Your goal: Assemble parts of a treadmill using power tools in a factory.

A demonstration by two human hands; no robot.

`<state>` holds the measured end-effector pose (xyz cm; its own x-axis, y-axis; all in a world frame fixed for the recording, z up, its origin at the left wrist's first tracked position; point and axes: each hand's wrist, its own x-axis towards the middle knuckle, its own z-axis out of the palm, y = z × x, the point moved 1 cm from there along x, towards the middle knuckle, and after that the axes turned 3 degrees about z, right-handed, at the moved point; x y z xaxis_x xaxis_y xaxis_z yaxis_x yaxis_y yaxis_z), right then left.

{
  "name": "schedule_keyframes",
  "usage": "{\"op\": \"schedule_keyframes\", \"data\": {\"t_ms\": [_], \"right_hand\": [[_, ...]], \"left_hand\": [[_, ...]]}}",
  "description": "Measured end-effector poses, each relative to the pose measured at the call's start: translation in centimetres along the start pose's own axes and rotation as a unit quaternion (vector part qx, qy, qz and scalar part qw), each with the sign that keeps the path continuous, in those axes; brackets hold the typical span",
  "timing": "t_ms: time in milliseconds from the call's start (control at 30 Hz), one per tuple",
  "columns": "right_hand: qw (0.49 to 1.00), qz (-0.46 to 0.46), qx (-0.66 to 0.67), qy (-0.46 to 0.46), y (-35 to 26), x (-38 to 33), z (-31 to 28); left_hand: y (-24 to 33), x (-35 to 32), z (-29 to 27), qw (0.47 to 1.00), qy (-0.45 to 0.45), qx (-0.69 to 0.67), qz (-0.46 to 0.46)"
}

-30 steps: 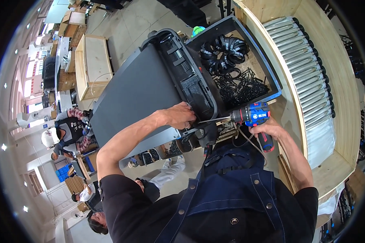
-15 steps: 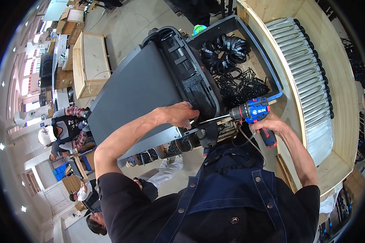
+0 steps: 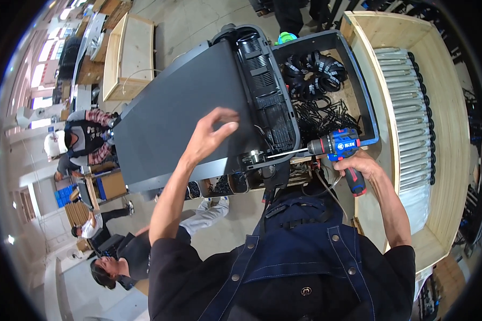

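Note:
My right hand (image 3: 362, 162) grips the handle of a blue, black and red cordless drill (image 3: 341, 145). The drill's long thin bit (image 3: 288, 154) points left, its tip at a small metal roller end (image 3: 255, 156) on the near corner of a treadmill (image 3: 182, 107). Above the treadmill's black belt hovers my left hand (image 3: 211, 134), empty, with thumb and fingers apart and the fingertips blurred. Beside the belt, the black motor housing (image 3: 263, 80) lies uncovered, ribbed parts showing inside.
A grey bin (image 3: 370, 101) behind the drill holds black rings and many black bolts. To the right, a wooden crate (image 3: 450, 134) contains a row of metal tubes. Small parts trays (image 3: 219, 184) sit under the treadmill's near edge. Co-workers (image 3: 83, 136) are at the left.
My left hand has lifted off the roller corner and moved left over the belt, its fingers opening. The drill stays in my right hand with its bit at the corner. The view has shifted slightly.

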<state>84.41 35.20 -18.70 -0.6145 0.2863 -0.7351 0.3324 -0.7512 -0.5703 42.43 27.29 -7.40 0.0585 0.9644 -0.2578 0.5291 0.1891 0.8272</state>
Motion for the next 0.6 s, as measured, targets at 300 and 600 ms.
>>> {"op": "schedule_keyframes", "data": {"t_ms": [300, 600], "right_hand": [[0.998, -0.049, -0.024, -0.013, 0.8, 2.4, -1.4], [0.989, -0.144, 0.006, 0.016, 2.3, 0.4, -4.0]], "left_hand": [[-11.3, -9.9, 7.3, 0.85, 0.4, 0.336, -0.067], [-10.8, -10.0, 7.6, 0.838, 0.426, 0.331, -0.077]]}}
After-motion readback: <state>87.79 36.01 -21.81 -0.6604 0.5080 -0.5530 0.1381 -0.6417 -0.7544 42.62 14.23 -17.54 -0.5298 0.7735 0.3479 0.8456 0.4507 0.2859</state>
